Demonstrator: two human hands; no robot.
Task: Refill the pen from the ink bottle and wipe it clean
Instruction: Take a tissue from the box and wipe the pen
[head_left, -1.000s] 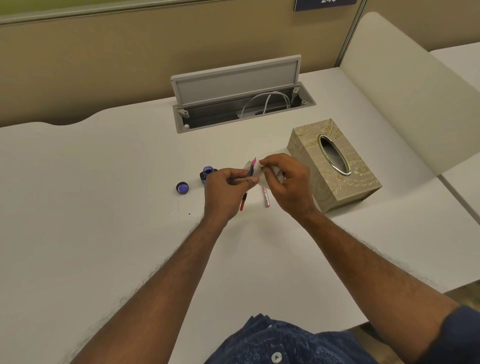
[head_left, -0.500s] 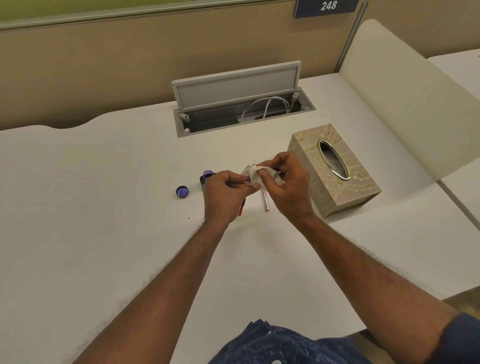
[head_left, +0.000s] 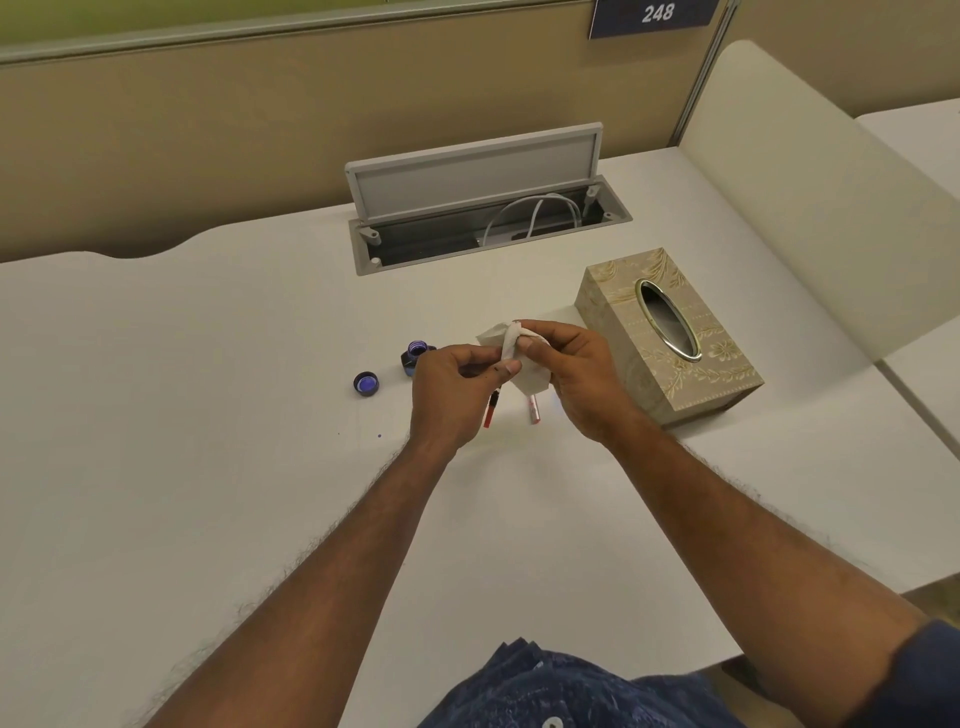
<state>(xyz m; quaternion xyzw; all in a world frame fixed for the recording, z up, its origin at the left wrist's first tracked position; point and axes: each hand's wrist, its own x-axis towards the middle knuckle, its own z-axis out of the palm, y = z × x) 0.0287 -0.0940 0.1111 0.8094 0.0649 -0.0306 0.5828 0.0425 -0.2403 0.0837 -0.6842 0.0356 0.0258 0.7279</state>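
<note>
The pen (head_left: 491, 410), red end poking below the left hand (head_left: 449, 392) that pinches it, is held above the desk (head_left: 208, 467); a second ago its pink tip showed bare, and now the right hand (head_left: 574, 376) has pinched the white tissue (head_left: 511, 345) around it, so the wiping looks under way. The open ink bottle (head_left: 415, 356) stands just behind the left hand, its cap (head_left: 366, 384) to the left, a pink pen part (head_left: 534, 413) below the hands and the tissue box (head_left: 670, 338) to the right; nothing blocks the work.
</note>
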